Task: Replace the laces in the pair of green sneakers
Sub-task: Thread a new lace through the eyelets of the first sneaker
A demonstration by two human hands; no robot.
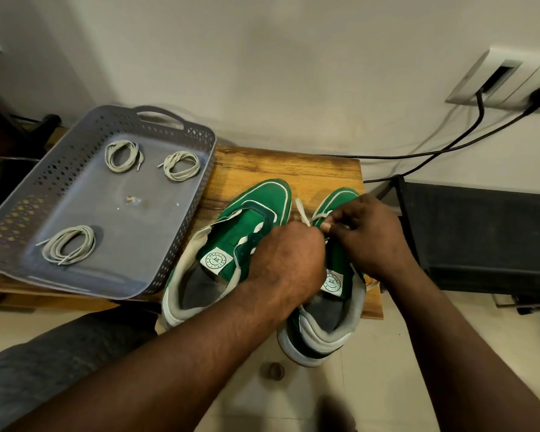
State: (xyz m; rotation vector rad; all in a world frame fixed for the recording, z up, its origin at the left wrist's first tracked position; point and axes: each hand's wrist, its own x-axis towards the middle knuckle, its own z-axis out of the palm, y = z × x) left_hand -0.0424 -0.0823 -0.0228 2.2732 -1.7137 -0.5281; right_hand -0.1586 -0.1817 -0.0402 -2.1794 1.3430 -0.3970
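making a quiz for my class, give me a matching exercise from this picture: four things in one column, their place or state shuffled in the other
Things:
1 coiled laces
2 lace end
3 black cables
4 sneaker nearer the grey tray

Places:
a pinched by the left hand and right hand
b run to the wall socket
c inside the grey tray
d on the wooden board

Pairs: 1-c, 2-a, 3-b, 4-d

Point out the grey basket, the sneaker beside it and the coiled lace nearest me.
grey basket [53, 179]: head view, perforated left wall.
sneaker beside basket [256, 198]: head view, green toe.
nearest coiled lace [50, 249]: head view, coil's left strands.
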